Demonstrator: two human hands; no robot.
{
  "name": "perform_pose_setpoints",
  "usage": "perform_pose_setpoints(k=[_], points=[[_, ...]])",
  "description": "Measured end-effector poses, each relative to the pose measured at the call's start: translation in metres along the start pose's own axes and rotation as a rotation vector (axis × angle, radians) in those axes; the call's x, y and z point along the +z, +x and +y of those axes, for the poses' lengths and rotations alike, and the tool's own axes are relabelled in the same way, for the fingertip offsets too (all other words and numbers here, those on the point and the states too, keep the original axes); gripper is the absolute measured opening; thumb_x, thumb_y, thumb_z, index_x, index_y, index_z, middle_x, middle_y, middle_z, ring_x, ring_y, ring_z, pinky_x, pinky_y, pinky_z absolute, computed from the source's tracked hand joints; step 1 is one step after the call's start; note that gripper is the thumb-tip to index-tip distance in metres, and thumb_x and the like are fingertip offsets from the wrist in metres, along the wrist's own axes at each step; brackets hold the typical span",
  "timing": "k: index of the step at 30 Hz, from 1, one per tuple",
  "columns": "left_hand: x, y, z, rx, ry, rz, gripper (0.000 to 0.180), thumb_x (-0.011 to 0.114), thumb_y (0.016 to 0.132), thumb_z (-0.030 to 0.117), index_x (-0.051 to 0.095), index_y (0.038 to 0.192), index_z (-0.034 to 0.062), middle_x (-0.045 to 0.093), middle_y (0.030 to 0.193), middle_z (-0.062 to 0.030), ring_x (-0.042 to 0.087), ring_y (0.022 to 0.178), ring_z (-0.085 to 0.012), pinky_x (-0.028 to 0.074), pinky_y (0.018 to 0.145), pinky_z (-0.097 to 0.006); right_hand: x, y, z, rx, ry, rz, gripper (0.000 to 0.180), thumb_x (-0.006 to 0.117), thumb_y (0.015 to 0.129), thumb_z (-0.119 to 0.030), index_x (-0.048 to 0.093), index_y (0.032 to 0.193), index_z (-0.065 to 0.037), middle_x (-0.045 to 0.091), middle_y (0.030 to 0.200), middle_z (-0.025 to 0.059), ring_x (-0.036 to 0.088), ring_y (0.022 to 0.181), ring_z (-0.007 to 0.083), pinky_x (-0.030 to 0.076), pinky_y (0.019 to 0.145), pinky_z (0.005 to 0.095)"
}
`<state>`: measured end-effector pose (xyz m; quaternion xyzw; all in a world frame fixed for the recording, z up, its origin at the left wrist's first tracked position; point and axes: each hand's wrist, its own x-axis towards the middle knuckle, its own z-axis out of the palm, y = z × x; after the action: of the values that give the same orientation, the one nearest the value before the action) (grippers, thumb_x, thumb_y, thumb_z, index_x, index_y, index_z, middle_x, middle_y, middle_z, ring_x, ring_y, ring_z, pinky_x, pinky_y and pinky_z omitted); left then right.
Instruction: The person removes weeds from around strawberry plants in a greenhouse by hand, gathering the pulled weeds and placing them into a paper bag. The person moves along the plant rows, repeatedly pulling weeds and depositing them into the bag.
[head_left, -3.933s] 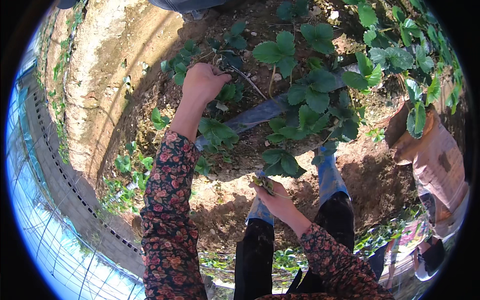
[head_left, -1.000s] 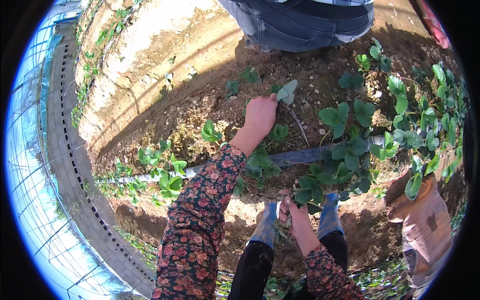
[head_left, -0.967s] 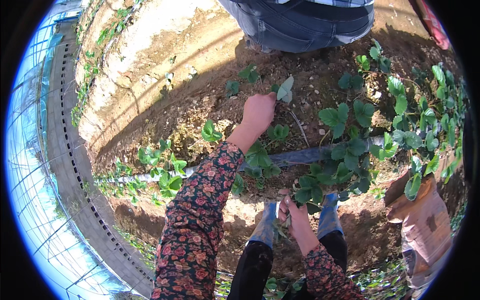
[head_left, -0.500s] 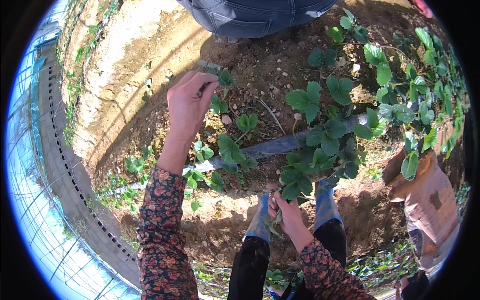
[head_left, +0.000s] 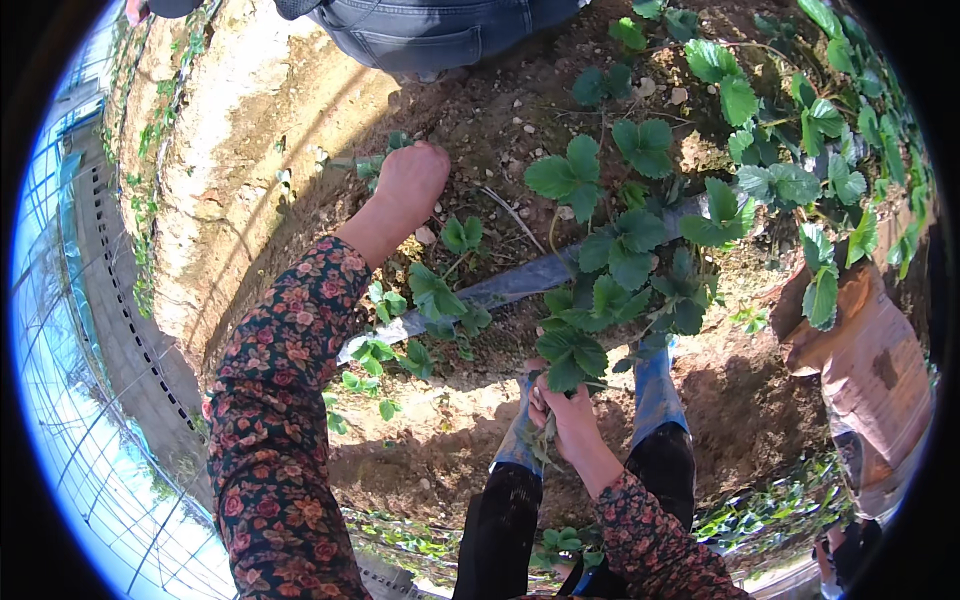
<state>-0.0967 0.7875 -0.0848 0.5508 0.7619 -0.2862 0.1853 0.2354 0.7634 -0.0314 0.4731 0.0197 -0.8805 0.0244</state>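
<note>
My left hand (head_left: 413, 186) is closed, knuckles up, low over the soil beside a small strawberry plant (head_left: 370, 166); whatever its curled fingers hold is hidden. My right hand (head_left: 572, 420) is closed round a bunch of limp, greyish-green leaves (head_left: 543, 440), which hang down between my boots. Just above that hand spreads a leafy strawberry plant (head_left: 568, 358). More strawberry plants (head_left: 568, 178) with toothed green leaves stand in the bed between my two hands and to the right. A flat grey strip (head_left: 510, 287) runs slantwise through the row.
My muddy blue boots (head_left: 658, 392) stand in the near furrow. A person in grey jeans (head_left: 430, 38) is at the far side of the bed. At the right lies a brown, dirt-stained sheet-like thing (head_left: 850, 350). A paved path (head_left: 120, 300) curves along the left.
My left hand has shifted slightly right and turned from a pinch, thumb side showing, to a knuckles-up fist. My right hand keeps the limp leaves. The whole view has slid a little.
</note>
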Motion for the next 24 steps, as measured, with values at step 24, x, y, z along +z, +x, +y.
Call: perform_pose_setpoints(k=[24], points=[[0.044,-0.019,-0.104,-0.404,-0.942,0.082,0.020,0.060,0.081,0.017,0.065,0.100,0.0105,0.065,0.080,-0.0137,0.062,0.068,-0.0267,0.049,0.066,-0.035,0.009,0.002,0.003,-0.004,-0.063,-0.018,0.027,0.055,0.087,-0.008,0.051,0.113,0.001,0.044,0.076,-0.0019,0.037,0.061,0.0070,0.034,0.050,0.0238]])
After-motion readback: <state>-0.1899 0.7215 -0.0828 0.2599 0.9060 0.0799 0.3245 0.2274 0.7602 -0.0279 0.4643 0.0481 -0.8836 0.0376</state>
